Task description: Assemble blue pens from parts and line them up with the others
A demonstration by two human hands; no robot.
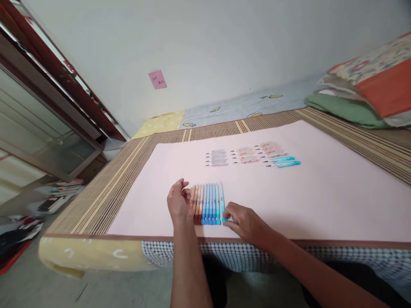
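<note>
A row of pens (210, 205) lies side by side on the pale pink sheet (138, 214), brown ones at the left and blue to turquoise ones at the right, tips pointing away from me. The fingers of my right hand (244, 220) pinch the near end of a light turquoise pen (221, 196) at the row's right end, which lies slightly apart and tilted. My left hand (179, 201) is at the row's left end, its fingers loosely bent and apart, partly covering the first brown pens. Whether it touches them is hard to see.
Farther back on the sheet lie groups of slim pens: grey (218, 157), pinkish (245, 155) and turquoise (284, 161). A striped mat (96, 184) lies beneath. Folded bedding (349, 109) is piled at the back right. A pink note (157, 80) sticks to the wall.
</note>
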